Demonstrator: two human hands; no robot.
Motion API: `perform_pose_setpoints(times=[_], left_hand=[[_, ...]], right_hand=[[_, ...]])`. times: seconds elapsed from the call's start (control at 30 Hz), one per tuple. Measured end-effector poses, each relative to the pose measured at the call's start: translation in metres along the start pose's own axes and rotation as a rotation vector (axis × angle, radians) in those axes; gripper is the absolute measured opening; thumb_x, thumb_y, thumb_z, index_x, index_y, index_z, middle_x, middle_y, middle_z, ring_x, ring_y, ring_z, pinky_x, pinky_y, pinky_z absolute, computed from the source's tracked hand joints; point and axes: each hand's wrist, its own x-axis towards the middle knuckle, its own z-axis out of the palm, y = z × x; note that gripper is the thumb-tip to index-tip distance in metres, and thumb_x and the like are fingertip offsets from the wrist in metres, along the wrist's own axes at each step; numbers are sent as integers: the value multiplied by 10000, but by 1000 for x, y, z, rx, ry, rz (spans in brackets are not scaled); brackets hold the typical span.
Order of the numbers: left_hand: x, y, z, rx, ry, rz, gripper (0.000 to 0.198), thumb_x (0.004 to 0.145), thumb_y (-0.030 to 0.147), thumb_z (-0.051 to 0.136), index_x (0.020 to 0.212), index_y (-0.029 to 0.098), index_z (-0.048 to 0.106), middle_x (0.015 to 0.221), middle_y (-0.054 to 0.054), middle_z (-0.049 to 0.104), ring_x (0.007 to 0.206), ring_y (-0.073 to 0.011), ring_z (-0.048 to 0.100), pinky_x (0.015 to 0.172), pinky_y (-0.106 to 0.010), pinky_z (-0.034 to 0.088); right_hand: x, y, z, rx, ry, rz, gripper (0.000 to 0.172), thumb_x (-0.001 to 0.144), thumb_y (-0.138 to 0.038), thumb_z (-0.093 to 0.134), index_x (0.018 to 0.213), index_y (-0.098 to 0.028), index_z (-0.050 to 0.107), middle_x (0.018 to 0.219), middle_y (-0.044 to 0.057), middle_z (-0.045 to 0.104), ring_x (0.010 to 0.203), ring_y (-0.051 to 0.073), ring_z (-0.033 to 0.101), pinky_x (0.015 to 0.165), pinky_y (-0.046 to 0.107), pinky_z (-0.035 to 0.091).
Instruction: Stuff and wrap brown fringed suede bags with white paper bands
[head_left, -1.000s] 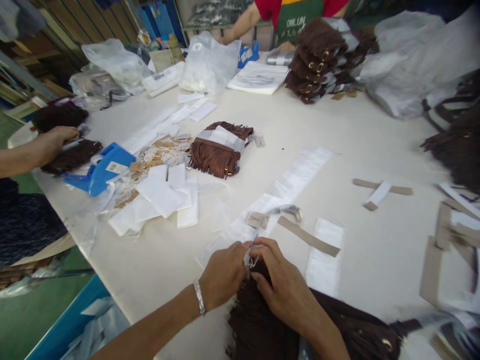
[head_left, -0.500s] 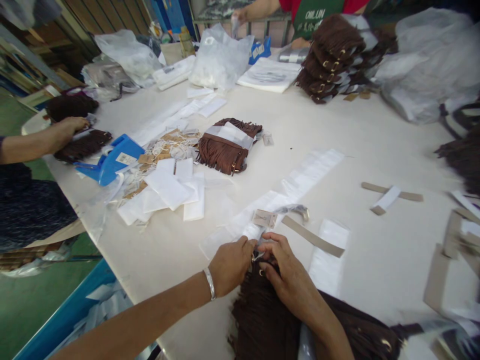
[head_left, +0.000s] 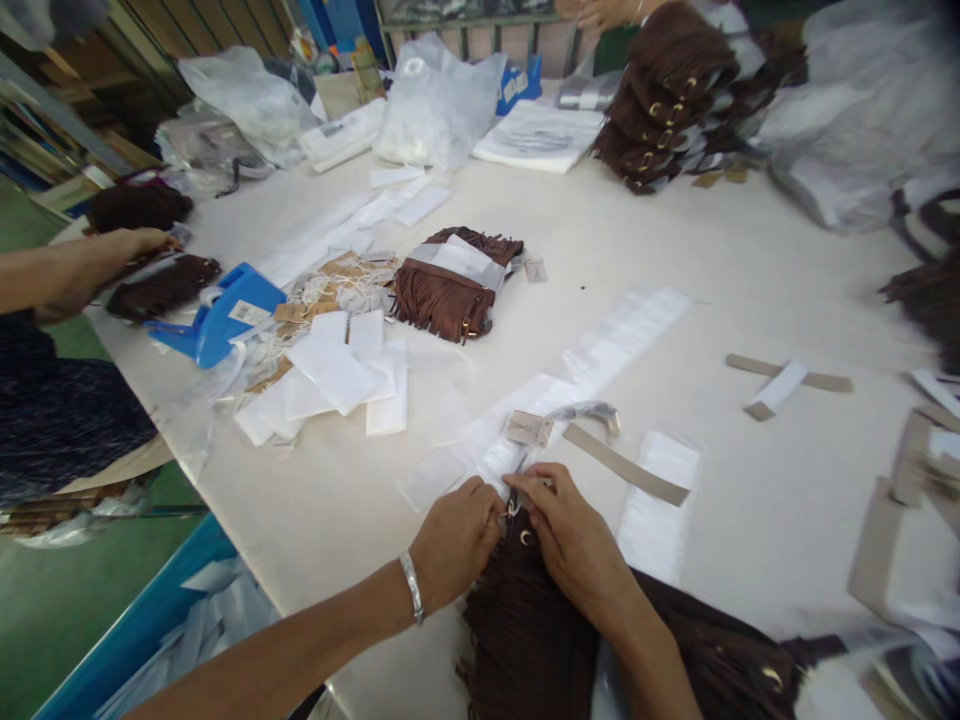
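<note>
A dark brown fringed bag (head_left: 536,630) lies at the table's near edge, with a gold ring eyelet on its end. My left hand (head_left: 459,535), wearing a silvery bracelet, is closed in a pinch at the small metal clasp (head_left: 511,507) on the bag's upper corner. Across from it, my right hand (head_left: 574,530) rests over the bag's end, thumb and index finger drawn together at the same clasp. Just beyond the fingertips lies a tan hang tag (head_left: 528,428). Fingers partly cover the clasp.
Another fringed bag (head_left: 454,285) with a white band lies mid-table. Left of it are white paper slips (head_left: 334,365), tags and a blue tape dispenser (head_left: 236,310). A co-worker's hand (head_left: 139,245) works at far left. Stacked fringed bags (head_left: 664,100) stand at the back right.
My right index finger has straightened and come nearer my left fingertips at the clasp. The co-worker at the back has shifted, and the view has tilted slightly down.
</note>
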Motion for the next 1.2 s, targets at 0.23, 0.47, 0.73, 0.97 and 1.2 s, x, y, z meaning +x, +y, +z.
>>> perform_pose_setpoints(times=[0.23,0.47,0.73,0.97,1.2], left_hand=[[1,3,-11,-195,-8,24,139,863,121,429,823,197,539,830,-11,576,798,-161,526,719,-269,388],[6,3,-12,-411,-64,-139,123,850,222,497,774,197,589,609,40,559,622,-135,537,658,-253,381],[10,-4,-1,-628,-132,-308,187,866,288,446,716,199,510,514,67,519,411,-95,458,472,-208,317],[16,-2,-12,-252,-151,-133,215,892,240,421,721,195,543,596,25,579,531,-124,524,545,-229,349],[25,3,-27,90,-167,24,160,883,236,467,806,170,591,699,-50,623,679,-200,596,629,-283,397]], right_hand=[[3,-3,0,-88,-59,2,447,924,-64,390,1284,-280,544,1057,57,568,911,171,608,813,282,498],[3,0,0,-85,-75,-20,442,906,-43,403,1247,-277,558,1050,42,594,914,162,610,815,269,477],[5,-6,-10,-281,-118,-39,314,904,-74,468,1121,-266,589,977,26,599,862,163,606,745,256,447],[3,-10,-12,-382,-112,-123,284,885,-63,485,1074,-256,576,969,20,600,830,161,601,690,250,440],[1,-7,-10,-444,-74,-170,291,900,-74,477,1113,-245,577,1023,47,627,922,194,597,765,289,462]])
